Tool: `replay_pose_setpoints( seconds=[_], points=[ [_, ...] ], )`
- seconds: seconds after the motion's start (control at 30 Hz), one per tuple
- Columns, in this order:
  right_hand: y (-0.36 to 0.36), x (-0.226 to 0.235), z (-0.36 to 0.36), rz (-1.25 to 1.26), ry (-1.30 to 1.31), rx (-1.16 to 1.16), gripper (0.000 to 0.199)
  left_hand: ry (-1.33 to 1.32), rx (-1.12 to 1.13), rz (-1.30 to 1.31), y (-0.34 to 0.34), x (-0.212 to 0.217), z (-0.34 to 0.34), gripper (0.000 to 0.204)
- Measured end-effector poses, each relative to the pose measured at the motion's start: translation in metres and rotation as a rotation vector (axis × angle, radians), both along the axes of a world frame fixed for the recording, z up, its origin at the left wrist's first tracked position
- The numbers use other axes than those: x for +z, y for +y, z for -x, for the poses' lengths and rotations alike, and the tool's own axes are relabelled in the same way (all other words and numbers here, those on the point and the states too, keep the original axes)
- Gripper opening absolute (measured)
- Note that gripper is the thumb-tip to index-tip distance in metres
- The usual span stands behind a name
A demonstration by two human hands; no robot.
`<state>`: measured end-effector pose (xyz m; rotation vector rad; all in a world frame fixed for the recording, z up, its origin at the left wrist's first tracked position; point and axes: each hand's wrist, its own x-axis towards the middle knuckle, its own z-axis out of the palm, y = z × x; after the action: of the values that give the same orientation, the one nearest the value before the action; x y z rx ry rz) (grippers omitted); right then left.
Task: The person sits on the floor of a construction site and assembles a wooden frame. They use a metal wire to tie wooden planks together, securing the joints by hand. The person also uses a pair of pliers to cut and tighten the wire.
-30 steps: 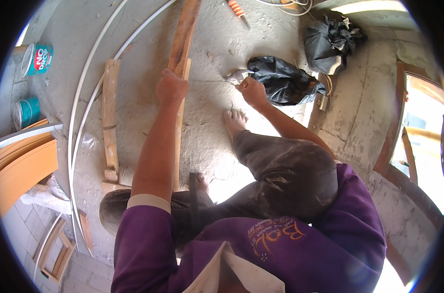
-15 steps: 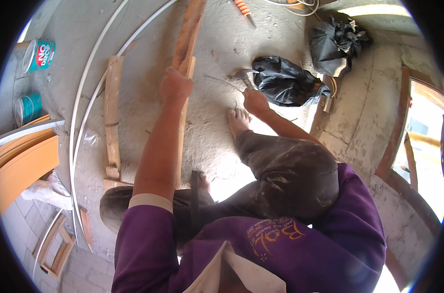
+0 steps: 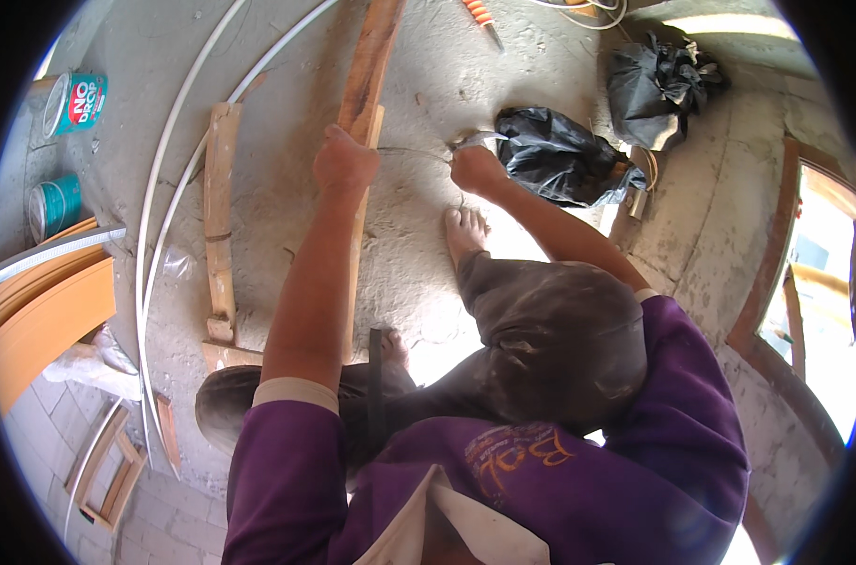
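Note:
My left hand (image 3: 346,160) is closed at the wooden board (image 3: 372,61), which runs away from me to the far edge of the view. Under my left forearm a paler, narrow wooden strip (image 3: 353,273) runs toward me. My right hand (image 3: 478,170) is closed on a thin wire (image 3: 414,152), which reaches left toward my left hand; I cannot make out where it ends. Just beyond my right fist shows the metal head of a hammer (image 3: 481,138); the fist hides its handle. My bare right foot (image 3: 465,233) rests on the floor below that hand.
Black plastic bags (image 3: 564,155) lie to the right by the block wall. An orange-handled tool (image 3: 480,17) is at the far side. On the left are a wooden piece (image 3: 218,217), white tubing (image 3: 155,198), two teal cans (image 3: 87,102) and orange panels (image 3: 56,301). A window frame (image 3: 762,282) stands right.
My right hand has moved forward and left with the wire and now covers the hammer's handle. My left hand stays at the board. The view has shifted slightly.

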<state>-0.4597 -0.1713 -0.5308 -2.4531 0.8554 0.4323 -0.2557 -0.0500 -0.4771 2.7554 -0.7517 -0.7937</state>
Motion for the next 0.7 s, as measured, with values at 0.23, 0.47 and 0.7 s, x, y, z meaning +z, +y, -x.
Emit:
replay_pose_setpoints(
  seconds=[0.23, 0.47, 0.7],
  points=[
    [-0.012, -0.023, -0.007, -0.064, 0.134, 0.111, 0.032, 0.006, 0.017, -0.002, 0.005, -0.002, -0.002, 0.043],
    [-0.004, -0.017, 0.016, -0.046, -0.010, 0.088, 0.032, 0.204, -0.026, 0.052, 0.013, 0.006, -0.013, 0.061],
    [-0.006, -0.021, 0.031, 0.000, -0.069, 0.028, 0.032, 0.354, -0.023, 0.187, 0.024, -0.011, -0.023, 0.092]
  ],
)
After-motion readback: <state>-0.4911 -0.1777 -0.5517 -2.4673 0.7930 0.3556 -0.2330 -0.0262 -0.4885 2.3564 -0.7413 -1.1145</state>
